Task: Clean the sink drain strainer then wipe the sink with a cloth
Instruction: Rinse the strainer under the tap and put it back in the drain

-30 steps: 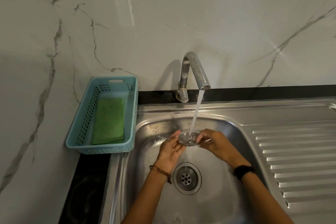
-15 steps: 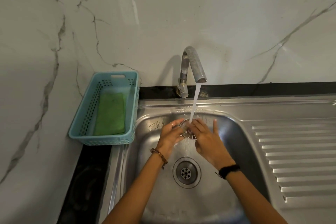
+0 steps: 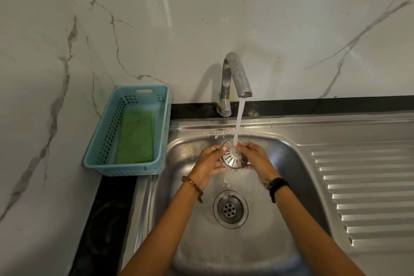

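Fingers of both hands curl round the strainer, holding it up between them, tilted so its slotted face shows. The left hand grips the left rim, a ring on one finger; the right hand pinches the right rim, its fingertips right at the spot where the water lands. That stream falls straight from the tap, which stands just beyond the fingers against the marble wall, and it splashes off the strainer into the sink below.

Under the hands and nearer to me, the open drain sits in the bowl floor, wet and uncovered. A beaded bracelet circles the left wrist, a black band the right.

Off to the left of the left hand, well apart from it, a blue basket rests on the counter edge by the wall, and a green cloth lies flat inside it. To the right of the right hand, the ribbed drainboard slopes away. A black counter strip runs behind the sink.
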{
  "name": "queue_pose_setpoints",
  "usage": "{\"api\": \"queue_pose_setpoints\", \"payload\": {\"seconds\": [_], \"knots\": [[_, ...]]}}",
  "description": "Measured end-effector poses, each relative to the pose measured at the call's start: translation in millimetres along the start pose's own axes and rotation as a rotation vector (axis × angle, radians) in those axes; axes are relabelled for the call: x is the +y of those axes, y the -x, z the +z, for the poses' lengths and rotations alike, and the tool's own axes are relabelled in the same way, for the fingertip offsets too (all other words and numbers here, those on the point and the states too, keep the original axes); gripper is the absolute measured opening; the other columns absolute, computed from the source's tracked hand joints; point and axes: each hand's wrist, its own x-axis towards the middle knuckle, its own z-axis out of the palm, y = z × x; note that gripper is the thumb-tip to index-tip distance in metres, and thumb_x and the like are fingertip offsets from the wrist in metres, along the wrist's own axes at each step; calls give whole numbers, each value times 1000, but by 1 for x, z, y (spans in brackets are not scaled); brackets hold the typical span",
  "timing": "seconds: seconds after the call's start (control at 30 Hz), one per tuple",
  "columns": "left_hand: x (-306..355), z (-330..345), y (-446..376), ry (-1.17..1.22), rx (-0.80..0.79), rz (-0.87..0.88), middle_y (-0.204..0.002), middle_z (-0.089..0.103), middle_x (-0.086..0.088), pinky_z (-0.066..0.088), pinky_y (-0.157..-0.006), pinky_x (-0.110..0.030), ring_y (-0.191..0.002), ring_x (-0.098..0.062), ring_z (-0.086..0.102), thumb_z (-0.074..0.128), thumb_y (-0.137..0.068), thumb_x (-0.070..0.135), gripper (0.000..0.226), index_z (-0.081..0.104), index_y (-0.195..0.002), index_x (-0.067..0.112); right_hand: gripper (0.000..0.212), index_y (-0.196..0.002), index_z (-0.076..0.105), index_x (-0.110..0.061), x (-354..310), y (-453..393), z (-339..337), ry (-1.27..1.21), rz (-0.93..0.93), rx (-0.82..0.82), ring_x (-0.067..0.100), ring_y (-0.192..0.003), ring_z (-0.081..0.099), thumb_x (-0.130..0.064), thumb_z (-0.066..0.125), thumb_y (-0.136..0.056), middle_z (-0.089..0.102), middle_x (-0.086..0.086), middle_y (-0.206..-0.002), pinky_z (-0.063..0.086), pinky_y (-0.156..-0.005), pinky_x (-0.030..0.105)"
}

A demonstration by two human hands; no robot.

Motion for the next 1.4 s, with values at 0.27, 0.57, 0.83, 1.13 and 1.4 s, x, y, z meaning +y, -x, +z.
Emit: {"api": "queue_pose_setpoints", "payload": {"seconds": [0.27, 0.57, 0.83, 1.13, 1.4], "knots": [[-1, -2, -12, 150, -1, -33, -95, 67, -7, 57, -71, -26, -84, -18, 65, 49, -93, 12, 13, 59, -101, 10, 30, -115, 54, -4, -1, -10, -5, 77, -40, -48, 21, -86, 61, -21, 56, -91, 61, 20, -108, 52, -68, 23], [-17, -6, -6, -1020, 101, 509, -107, 71, -8, 52, -75, -17, -87, -17, 67, 58, -88, 16, 25, 65, -111, 12, 24, -108, 65, -1, -87, -62, -7, 425, -364, 163, 17, -91, 59, -16, 56, -91, 67, 16, -110, 49, -85, 28], [-28, -13, 0, -1588, 63, 839, -113, 67, -2, 54, -79, -35, -104, -18, 62, 41, -97, 19, 27, 59, -118, 19, 29, -102, 63, -3, -104, -107, 29, 489, -160, -258, 16, -92, 60, -25, 47, -96, 66, 6, -100, 42, -85, 21], [-38, -15, 15, -1482, 118, 985, -80, 76, 4, 55, -47, -20, -71, -12, 72, 84, -61, 13, 22, 74, -80, 21, 28, -114, 52, -16, -38, -53, -3, -169, -6, 28, 18, -103, 53, -31, 54, -91, 57, 3, -117, 45, -85, 32], [-85, -20, 33, -1371, 104, 1066, -108, 72, 3, 56, -84, -39, -99, -10, 68, 74, -74, 15, 33, 68, -107, 20, 9, -94, 62, -11, 46, 26, -8, 370, 41, 55, 17, -83, 61, -11, 63, -85, 67, 7, -93, 47, -66, 20]]}}
